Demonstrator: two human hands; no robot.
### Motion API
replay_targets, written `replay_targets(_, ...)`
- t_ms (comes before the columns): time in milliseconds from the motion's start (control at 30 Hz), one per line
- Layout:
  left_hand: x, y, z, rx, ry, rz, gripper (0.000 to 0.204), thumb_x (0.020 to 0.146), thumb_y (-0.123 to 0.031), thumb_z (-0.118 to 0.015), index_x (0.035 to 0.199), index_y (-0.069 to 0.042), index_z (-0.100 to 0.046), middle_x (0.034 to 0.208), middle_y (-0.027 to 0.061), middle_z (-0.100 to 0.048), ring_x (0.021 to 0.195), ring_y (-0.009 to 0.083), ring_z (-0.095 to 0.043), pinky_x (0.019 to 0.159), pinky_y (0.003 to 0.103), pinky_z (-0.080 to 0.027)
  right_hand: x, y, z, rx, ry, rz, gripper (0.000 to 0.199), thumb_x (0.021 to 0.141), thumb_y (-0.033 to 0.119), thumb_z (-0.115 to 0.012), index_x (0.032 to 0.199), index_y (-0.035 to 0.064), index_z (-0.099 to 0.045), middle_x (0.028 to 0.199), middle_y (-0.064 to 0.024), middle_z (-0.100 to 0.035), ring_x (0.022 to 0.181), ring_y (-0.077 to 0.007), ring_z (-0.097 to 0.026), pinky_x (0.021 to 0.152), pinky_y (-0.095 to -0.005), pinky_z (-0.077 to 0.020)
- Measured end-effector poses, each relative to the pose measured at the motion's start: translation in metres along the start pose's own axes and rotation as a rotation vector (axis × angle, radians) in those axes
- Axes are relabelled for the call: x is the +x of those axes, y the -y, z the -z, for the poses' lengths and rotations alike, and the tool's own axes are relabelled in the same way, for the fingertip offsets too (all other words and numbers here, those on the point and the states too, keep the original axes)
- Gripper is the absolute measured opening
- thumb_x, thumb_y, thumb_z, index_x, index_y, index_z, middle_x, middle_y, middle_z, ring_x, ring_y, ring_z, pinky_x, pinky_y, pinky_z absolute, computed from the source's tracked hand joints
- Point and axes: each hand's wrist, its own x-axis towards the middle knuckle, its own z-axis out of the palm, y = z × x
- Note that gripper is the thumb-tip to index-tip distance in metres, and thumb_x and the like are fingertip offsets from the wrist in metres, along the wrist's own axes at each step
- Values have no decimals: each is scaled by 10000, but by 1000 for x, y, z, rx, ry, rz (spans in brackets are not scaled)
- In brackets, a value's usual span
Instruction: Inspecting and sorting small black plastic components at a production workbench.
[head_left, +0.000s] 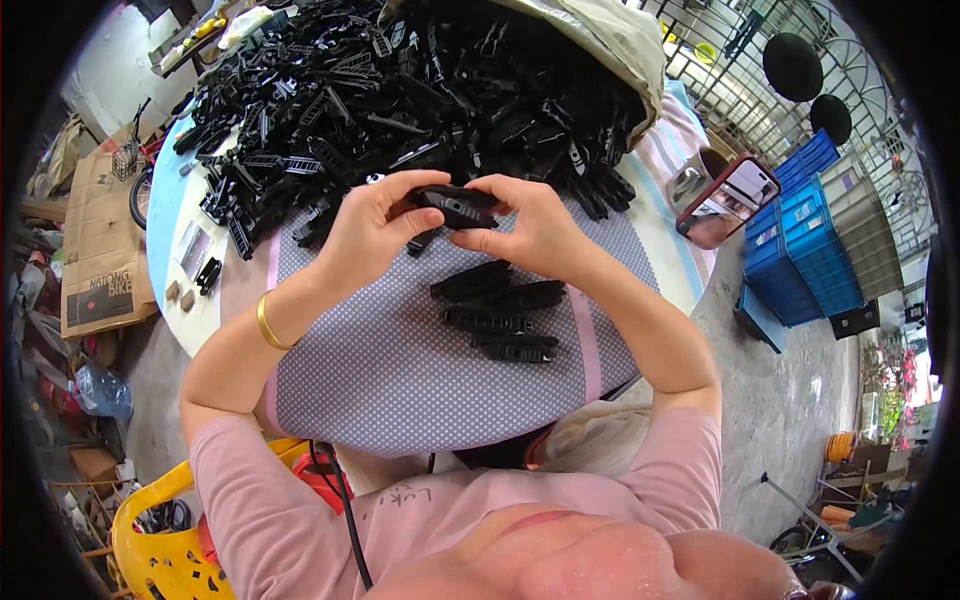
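Note:
Between my two hands, above the table, is a black plastic part (466,208), longish with a ridged, slotted face. My left hand (385,222) pinches its left end between thumb and fingers. At the other end my right hand (528,222) grips it the same way. Just below on the patterned cloth (400,370) lie several similar black parts (500,312), loosely stacked. Beyond my hands a large heap of black plastic parts (330,110) covers the far half of the table, partly spilling from a pale sack (610,45).
A phone (735,195) stands propped beside a metal cup (690,180) at the table's right edge. Blue crates (810,245) are stacked on the floor to the right. Left of the table are a flattened cardboard box (105,250) and a yellow plastic chair (150,540).

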Motion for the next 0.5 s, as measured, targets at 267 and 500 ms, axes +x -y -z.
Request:
replay_targets(267,0,1,-2,53,-5,-56,318,797,46,-625,1108,-3,-582,873,37,-631,782,67,-589,703,197,-476,-5,9,5,-42,-75,54,370,664,247,-781,932,19,-667,763,-85,-660,654,-154,-615,621,-264,-490)
replay_targets(500,6,-2,0,-66,19,48,315,791,24,-636,1101,17,-581,899,34,-623,804,71,-575,727,202,-477,1,-7,7,-113,-124,181,324,685,224,-775,925,30,-674,707,-81,-655,590,-129,-591,552,-254,-467)
